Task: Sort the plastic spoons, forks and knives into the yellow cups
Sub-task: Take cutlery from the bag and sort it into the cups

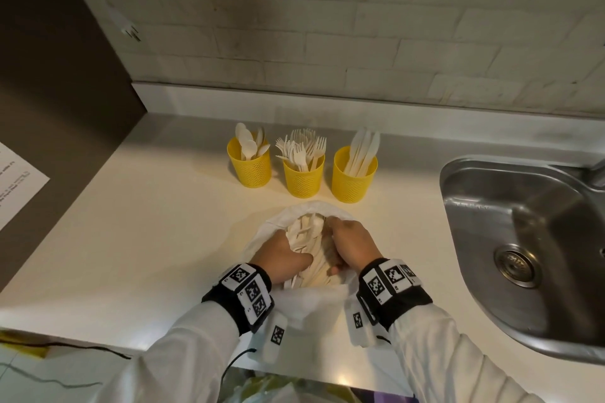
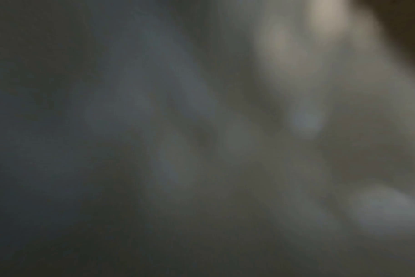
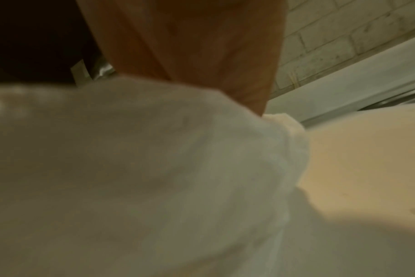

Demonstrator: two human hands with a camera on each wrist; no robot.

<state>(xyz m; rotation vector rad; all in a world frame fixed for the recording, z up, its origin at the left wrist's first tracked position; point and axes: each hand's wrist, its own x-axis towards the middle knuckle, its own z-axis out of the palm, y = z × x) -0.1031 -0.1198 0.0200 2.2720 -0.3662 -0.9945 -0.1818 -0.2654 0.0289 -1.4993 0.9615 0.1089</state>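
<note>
White cloth (image 3: 154,168) fills the view beneath a finger (image 3: 201,46), counter (image 3: 367,159) alongside.

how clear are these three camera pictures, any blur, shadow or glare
Head view: sharp, wide-angle bend at the edges, shadow across the counter at left, glare on the steel sink. Left wrist view: dark, fully blurred, nothing readable. Right wrist view: soft focus, white bag and right hand smeared, brick wall clearer.
</note>
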